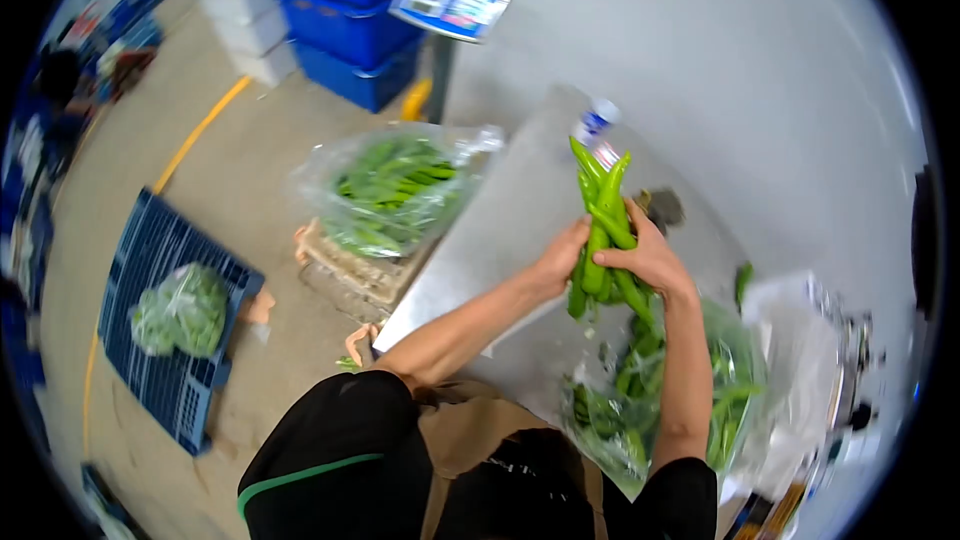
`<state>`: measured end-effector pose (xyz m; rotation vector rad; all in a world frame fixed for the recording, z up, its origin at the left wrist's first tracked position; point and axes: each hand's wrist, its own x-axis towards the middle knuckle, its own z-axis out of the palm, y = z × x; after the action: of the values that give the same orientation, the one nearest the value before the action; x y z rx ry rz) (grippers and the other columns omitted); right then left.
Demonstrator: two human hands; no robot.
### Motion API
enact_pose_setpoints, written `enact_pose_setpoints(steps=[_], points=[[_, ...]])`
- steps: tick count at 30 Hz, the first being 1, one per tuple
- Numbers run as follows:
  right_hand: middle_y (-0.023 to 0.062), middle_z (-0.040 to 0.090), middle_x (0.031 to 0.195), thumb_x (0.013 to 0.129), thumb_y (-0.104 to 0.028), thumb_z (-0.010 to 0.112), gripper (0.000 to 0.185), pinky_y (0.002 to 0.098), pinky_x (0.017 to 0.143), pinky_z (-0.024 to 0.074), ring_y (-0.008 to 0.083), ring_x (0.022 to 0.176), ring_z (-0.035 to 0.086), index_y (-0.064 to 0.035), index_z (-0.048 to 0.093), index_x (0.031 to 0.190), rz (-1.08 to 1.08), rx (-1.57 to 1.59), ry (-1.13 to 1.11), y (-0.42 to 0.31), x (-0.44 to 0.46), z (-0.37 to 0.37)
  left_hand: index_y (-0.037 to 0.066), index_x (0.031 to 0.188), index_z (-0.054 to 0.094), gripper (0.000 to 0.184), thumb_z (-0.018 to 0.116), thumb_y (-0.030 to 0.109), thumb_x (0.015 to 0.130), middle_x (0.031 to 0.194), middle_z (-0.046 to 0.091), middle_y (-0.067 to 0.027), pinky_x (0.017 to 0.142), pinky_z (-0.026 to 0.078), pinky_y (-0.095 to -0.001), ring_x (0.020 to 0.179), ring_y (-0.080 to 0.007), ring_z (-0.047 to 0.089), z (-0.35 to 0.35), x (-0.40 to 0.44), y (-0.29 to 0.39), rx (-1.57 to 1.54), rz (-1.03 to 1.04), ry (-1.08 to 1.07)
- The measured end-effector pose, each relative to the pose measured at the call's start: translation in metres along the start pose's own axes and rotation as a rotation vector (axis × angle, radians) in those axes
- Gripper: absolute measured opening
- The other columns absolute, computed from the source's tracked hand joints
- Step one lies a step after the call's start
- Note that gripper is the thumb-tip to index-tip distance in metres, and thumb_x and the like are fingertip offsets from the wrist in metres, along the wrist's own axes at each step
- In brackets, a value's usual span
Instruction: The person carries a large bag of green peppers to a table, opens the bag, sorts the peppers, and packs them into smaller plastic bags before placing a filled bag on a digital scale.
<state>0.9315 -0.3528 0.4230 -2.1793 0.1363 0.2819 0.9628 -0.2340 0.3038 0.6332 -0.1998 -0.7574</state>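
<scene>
A bunch of long green peppers (603,205) is held upright above the metal table (465,275). My left hand (562,258) closes on the bunch from the left side. From the right, my right hand (655,256) wraps round it, with the thumb across the front. Below my right forearm lies an open clear plastic bag (740,340) with more green peppers in it. Beyond the bunch, a bottle with a blue and white label (597,120) and a dark crumpled thing (662,206) are on the table.
Left of the table, a large clear bag of green peppers (395,185) rests on a low support. A blue pallet (150,240) on the floor bears another filled bag (185,310). Blue crates (345,20) and a scale display (450,5) stand ahead. White plastic (800,340) lies at right.
</scene>
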Motion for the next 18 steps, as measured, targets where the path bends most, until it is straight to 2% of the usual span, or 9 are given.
enact_pose_setpoints(steps=[2, 6, 8, 9, 13, 16, 17, 18], points=[[0.0162, 0.053, 0.122, 0.060, -0.026, 0.081, 0.090, 0.0341, 0.097, 0.0381, 0.0262, 0.111, 0.051, 0.0030, 0.035, 0.133, 0.007, -0.100, -0.154, -0.028, 0.032, 0.020, 0.007, 0.129, 0.041, 0.045, 0.026, 0.038, 0.100, 0.119, 0.054, -0.0091, 0.090, 0.047, -0.0349, 0.106, -0.0189, 0.055, -0.020, -0.018, 0.022, -0.111, -0.010, 0.036], [0.0185, 0.057, 0.116, 0.061, -0.031, 0.079, 0.086, 0.0323, 0.093, 0.0407, 0.0264, 0.106, 0.055, 0.0038, 0.041, 0.129, 0.062, -0.346, -0.452, -0.070, 0.094, 0.071, 0.009, 0.126, 0.043, 0.047, 0.024, 0.042, 0.099, 0.114, 0.057, -0.0095, 0.083, 0.053, -0.0371, 0.099, -0.0212, 0.059, -0.060, -0.052, 0.051, -0.355, -0.009, 0.253], [0.0198, 0.058, 0.114, 0.061, -0.037, 0.078, 0.087, 0.0320, 0.091, 0.0432, 0.0272, 0.105, 0.056, 0.0041, 0.042, 0.129, 0.039, -0.451, -0.663, -0.069, 0.136, 0.103, 0.010, 0.124, 0.044, 0.048, 0.023, 0.045, 0.099, 0.112, 0.058, -0.0093, 0.080, 0.054, -0.0382, 0.095, -0.0220, 0.061, -0.091, -0.060, 0.048, -0.459, 0.024, 0.370], [0.0201, 0.058, 0.115, 0.061, -0.037, 0.078, 0.088, 0.0324, 0.091, 0.0437, 0.0273, 0.105, 0.056, 0.0043, 0.041, 0.129, 0.063, -0.524, -0.748, -0.072, 0.155, 0.123, 0.009, 0.119, 0.047, 0.044, 0.026, 0.041, 0.098, 0.109, 0.059, -0.0097, 0.081, 0.052, -0.0419, 0.096, -0.0235, 0.060, -0.104, -0.064, 0.048, -0.505, 0.049, 0.396], [0.0218, 0.055, 0.119, 0.060, -0.038, 0.079, 0.092, 0.0345, 0.091, 0.0452, 0.0281, 0.107, 0.055, 0.0043, 0.039, 0.132, 0.125, -0.830, -1.006, -0.078, 0.222, 0.201, 0.007, 0.120, 0.048, 0.044, 0.027, 0.039, 0.098, 0.115, 0.058, -0.0102, 0.089, 0.048, -0.0456, 0.102, -0.0265, 0.058, -0.157, -0.071, 0.054, -0.775, 0.080, 0.462], [0.0197, 0.062, 0.106, 0.056, -0.044, 0.079, 0.086, 0.0363, 0.082, 0.0486, 0.0274, 0.094, 0.061, 0.0040, 0.050, 0.121, 0.081, -0.790, -0.976, -0.064, 0.268, 0.244, 0.010, 0.119, 0.048, 0.050, 0.022, 0.047, 0.097, 0.115, 0.057, -0.0086, 0.085, 0.049, -0.0451, 0.100, -0.0250, 0.058, -0.212, -0.059, 0.064, -0.832, 0.090, 0.523], [0.0203, 0.059, 0.113, 0.054, -0.044, 0.080, 0.093, 0.0365, 0.084, 0.0481, 0.0285, 0.099, 0.060, 0.0030, 0.046, 0.127, 0.189, -0.722, -1.013, -0.071, 0.281, 0.249, 0.011, 0.122, 0.046, 0.050, 0.021, 0.047, 0.097, 0.116, 0.057, -0.0085, 0.088, 0.047, -0.0461, 0.104, -0.0253, 0.056, -0.232, -0.053, 0.066, -0.819, 0.126, 0.473], [0.0203, 0.054, 0.119, 0.055, -0.042, 0.080, 0.096, 0.0365, 0.088, 0.0468, 0.0289, 0.105, 0.056, 0.0021, 0.041, 0.131, 0.182, -0.739, -1.035, -0.076, 0.296, 0.259, 0.011, 0.122, 0.046, 0.051, 0.021, 0.047, 0.097, 0.117, 0.056, -0.0085, 0.089, 0.047, -0.0462, 0.105, -0.0253, 0.056, -0.244, -0.050, 0.073, -0.813, 0.134, 0.514]])
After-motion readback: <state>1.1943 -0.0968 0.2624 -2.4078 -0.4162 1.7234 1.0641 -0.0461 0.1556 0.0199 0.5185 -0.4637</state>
